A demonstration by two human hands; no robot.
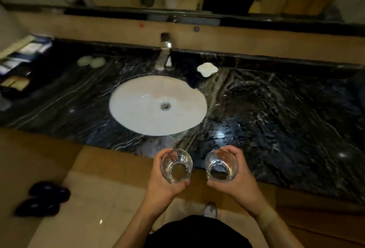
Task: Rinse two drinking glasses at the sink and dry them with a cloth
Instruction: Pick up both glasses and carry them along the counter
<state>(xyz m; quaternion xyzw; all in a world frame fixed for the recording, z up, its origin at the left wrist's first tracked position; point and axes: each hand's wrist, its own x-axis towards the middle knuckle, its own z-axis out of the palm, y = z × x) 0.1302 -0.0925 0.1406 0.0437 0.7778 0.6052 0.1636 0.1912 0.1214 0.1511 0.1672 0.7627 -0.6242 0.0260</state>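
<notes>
Left hand [164, 183] grips one clear round drinking glass [176, 165]; right hand [240, 181] grips a second clear glass [221, 164], both upright near the white oval sink [138, 113].

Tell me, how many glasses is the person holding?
2. One drinking glass is in the left hand, the other drinking glass in the right hand, both near the counter's front edge. The mirror repeats them.

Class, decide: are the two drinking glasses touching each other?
Apart. The head view shows dark countertop between the left glass and right glass.
</notes>
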